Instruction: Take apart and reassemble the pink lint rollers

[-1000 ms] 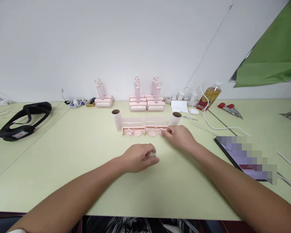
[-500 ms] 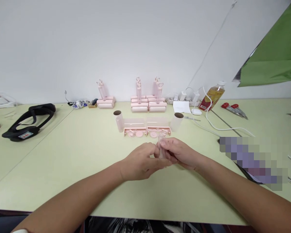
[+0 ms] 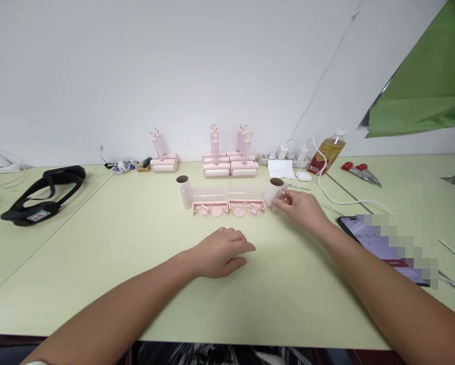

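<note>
My right hand [image 3: 294,205] pinches a small clear pink tube [image 3: 282,193] beside the right-hand white roll [image 3: 273,191], which stands upright. Over the middle of the table, my left hand [image 3: 225,252] holds nothing, its fingers apart. Beyond it lie two opened pink cases, a left one [image 3: 211,204] and a right one [image 3: 246,204], with clear lids raised behind. Small pink round parts [image 3: 238,213] lie at their front edges. Another white roll [image 3: 185,193] stands at the left case's outer end.
Several finished-looking pink rollers [image 3: 217,170] stand along the wall. A black strap [image 3: 45,195] lies far left. A drink bottle [image 3: 327,152], white cables [image 3: 349,202], red-ended tools [image 3: 361,173] and a phone [image 3: 379,243] are on the right.
My hands have separated. The right hand has moved right and away from me with the clear tube, to the right-hand roll. My left hand has let go and its fingers are apart.
</note>
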A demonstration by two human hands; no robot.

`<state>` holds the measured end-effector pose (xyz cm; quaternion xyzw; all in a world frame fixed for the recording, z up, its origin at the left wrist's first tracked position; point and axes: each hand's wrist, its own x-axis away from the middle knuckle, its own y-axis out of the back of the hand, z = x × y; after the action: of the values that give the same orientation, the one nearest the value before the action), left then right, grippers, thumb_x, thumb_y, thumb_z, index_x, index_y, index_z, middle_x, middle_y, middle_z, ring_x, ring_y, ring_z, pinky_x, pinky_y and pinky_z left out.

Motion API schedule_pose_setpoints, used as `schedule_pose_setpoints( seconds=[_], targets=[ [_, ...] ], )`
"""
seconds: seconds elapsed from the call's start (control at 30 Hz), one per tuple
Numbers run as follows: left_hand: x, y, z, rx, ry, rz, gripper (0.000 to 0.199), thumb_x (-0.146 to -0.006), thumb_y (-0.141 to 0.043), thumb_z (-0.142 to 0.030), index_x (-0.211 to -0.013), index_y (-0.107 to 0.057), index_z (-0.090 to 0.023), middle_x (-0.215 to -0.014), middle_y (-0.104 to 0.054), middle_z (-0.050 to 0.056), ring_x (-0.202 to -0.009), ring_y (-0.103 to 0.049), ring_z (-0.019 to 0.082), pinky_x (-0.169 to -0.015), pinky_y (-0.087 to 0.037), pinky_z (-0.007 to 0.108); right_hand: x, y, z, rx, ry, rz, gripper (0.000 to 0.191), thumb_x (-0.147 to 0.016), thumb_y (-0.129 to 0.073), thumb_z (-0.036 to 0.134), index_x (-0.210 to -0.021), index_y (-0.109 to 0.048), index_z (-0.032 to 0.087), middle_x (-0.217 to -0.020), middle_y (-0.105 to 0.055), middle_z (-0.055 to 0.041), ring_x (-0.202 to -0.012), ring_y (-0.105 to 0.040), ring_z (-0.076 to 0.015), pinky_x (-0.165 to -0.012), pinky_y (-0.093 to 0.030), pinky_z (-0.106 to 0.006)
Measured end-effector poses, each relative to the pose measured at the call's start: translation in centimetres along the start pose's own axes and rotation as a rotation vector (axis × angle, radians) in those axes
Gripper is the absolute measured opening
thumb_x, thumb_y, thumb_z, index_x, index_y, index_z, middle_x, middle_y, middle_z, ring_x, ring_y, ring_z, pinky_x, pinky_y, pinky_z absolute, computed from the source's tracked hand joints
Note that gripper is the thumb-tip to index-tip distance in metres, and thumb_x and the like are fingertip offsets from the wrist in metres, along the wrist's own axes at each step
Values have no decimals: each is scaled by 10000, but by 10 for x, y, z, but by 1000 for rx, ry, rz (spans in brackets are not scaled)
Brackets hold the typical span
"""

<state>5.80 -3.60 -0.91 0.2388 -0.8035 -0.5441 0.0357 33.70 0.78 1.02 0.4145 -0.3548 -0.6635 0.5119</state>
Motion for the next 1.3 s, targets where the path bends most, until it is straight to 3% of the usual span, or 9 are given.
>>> schedule_pose_setpoints(
  seconds=[0.27, 0.43, 0.53, 0.63, 0.77, 0.9, 1.1, 1.2, 1.3],
  targets=[
    [-2, -2, 1, -47, -22, -57, 222, -880, -541, -245, -1077, -636, -200, -1008, -673, 75, -928, -600, 206, -821, -446, 346, -5, -10, 3, -41, -9, 66, 296, -778, -583, 457, -797, -699, 186, -698, -688, -47, -651, -594, -198, -554, -350, -271],
    [2, 31, 0, -81, -1, -602, 158, -875, -530, -226, -966, -651, -180, -868, -694, 59, -810, -613, 170, -745, -481, 304, 1, 5, -2, -64, -33, 242, 334, -743, -609, 500, -792, -688, 179, -701, -686, -43, -605, -593, -185, -535, -367, -272],
    [10, 71, 18, -63, 274, -935, 151, -863, -538, -249, -916, -656, -172, -818, -673, 38, -718, -592, 137, -693, -480, 269, 8, 17, -6, -63, -61, 366, 360, -741, -601, 537, -693, -638, 182, -626, -640, -40, -505, -536, -160, -480, -345, -273],
    [23, 110, 56, -62, 605, -1084, 208, -814, -564, -317, -912, -673, -169, -739, -650, 13, -656, -575, 139, -630, -464, 259, 16, 22, -6, -99, -20, 461, 439, -752, -575, 592, -571, -529, 194, -519, -537, -12, -416, -404, -117, -422, -262, -263],
    [36, 138, 98, -54, 832, -1041, 184, -756, -565, -281, -834, -680, -160, -667, -611, 3, -605, -547, 138, -585, -431, 254, 29, 21, 4, -160, 113, 645, 485, -782, -559, 596, -533, -447, 195, -487, -441, 21, -429, -300, -94, -429, -203, -257],
    [30, 127, 90, -81, 753, -1055, 213, -785, -550, -312, -878, -679, -170, -651, -593, -9, -569, -512, 122, -561, -412, 239, 43, 14, 20, -236, 187, 877, 433, -793, -584, 551, -577, -473, 193, -520, -456, 25, -458, -317, -98, -436, -225, -252],
    [21, 81, 51, -153, 602, -836, 253, -847, -508, -307, -993, -667, -175, -647, -582, -15, -561, -514, 117, -586, -416, 239, 47, -1, 30, -277, 243, 755, 398, -825, -546, 522, -618, -455, 195, -569, -412, 40, -504, -313, -97, -452, -237, -237],
    [27, 76, 53, -192, 646, -737, 297, -855, -495, -305, -1096, -629, -192, -668, -585, -20, -565, -526, 126, -601, -421, 251, 45, -5, 27, -316, 230, 737, 387, -815, -554, 527, -637, -476, 192, -583, -435, 34, -515, -339, -101, -453, -246, -233],
    [36, 83, 69, -261, 704, -752, 338, -871, -463, -296, -1170, -589, -203, -733, -596, -1, -622, -549, 154, -641, -439, 279, 44, -5, 26, -336, 229, 729, 358, -813, -557, 517, -670, -518, 192, -606, -471, 26, -529, -374, -109, -457, -264, -229]
  ],
)
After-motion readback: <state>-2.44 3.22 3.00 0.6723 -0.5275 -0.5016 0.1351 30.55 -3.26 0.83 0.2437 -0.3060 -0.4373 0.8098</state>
